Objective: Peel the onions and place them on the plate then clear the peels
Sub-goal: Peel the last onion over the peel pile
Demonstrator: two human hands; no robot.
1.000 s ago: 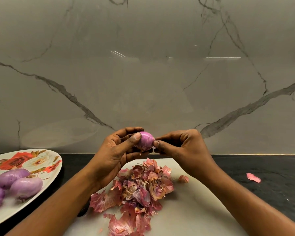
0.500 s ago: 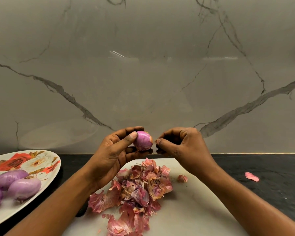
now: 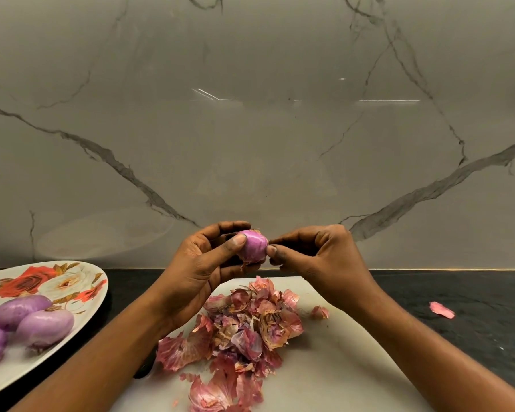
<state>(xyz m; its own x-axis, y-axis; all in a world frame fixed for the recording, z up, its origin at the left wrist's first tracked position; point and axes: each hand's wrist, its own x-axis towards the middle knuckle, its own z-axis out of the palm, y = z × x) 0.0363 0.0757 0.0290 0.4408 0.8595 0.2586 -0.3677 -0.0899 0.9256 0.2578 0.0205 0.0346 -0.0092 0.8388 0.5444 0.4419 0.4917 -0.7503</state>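
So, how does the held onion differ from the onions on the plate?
The held onion is in the air, gripped by the left hand, pinched by the right hand; the plate onions lie on the plate. The held onion has a dry scrap underneath; the plate onions look bare. All are purple.

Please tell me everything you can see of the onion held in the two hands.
The onion is small, round and glossy pink-purple, mostly peeled. A tuft of brownish root shows at its top and a thin scrap of skin hangs from its underside. It is held in the air above the pile of peels on the white board. The left hand grips it, thumb on the front and fingers behind. The right hand pinches at its right side with thumb and forefinger tips.
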